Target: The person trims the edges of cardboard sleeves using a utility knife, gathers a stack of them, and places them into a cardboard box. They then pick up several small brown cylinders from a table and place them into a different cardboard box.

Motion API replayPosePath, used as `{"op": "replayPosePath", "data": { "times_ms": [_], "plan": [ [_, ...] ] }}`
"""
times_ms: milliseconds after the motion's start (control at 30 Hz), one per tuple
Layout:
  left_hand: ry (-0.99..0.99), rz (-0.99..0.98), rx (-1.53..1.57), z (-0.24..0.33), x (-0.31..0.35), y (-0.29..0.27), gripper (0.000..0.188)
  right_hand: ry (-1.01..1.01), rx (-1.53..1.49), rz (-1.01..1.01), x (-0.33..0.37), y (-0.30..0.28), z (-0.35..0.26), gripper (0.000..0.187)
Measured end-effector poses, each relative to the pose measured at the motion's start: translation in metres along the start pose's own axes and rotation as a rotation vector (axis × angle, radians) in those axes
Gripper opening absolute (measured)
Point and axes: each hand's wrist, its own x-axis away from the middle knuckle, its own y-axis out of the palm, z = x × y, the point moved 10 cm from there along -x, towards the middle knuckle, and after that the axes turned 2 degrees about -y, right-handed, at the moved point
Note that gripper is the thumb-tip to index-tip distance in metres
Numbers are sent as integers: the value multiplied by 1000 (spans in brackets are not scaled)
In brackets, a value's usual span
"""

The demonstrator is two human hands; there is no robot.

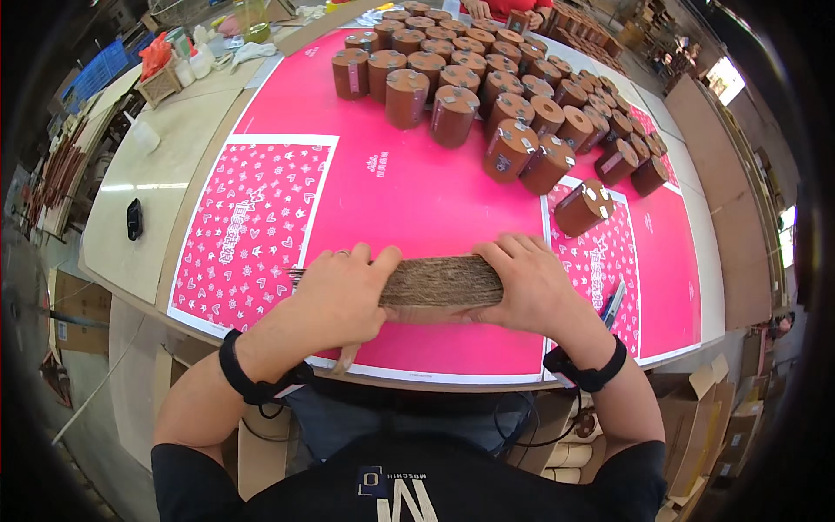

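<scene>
Between my two hands, just over the near edge of the pink-covered table, is a stack of thin brown strips [442,283] with a rough, fibrous top and a paler near side. My left hand [339,291] grips its left end, and dark thin tips poke out beyond the fingers. A pale narrow piece [346,358] hangs below that hand; what it is, I cannot tell. Around the right end my right hand [532,283] is closed, thumb toward the middle. Fingertips under the stack are mostly hidden.
Many brown cylinders [455,116] with holed tops crowd the far side, one [584,208] standing nearer at right. A utility knife [613,304] lies right of my right hand. On the left table are a white squeeze bottle [142,135] and a small black object [133,219]. Another person's hands [478,9] show beyond.
</scene>
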Motion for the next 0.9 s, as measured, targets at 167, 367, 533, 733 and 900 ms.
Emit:
{"op": "replayPosePath", "data": {
  "times_ms": [167, 367, 533, 733, 900],
  "plan": [
    [-59, -71, 89, -10, 0, -5, 77, 131, -262, -30, 2, 3, 11, 77],
    [-232, -112, 54, -5, -7, -2, 87, 265, -354, 202, -5, 6, 30, 68],
    [-332, -8, 43, 27, 12, 12, 96, 388, -198, 337, -25, 18, 21, 64],
    [-279, 100, 34, 16, 26, 11, 94, 294, -411, 471, 13, 9, 29, 64],
    [-93, 115, 4, -11, 29, 2, 85, 33, -735, 159, 39, 31, 16, 74]
  ]
}}
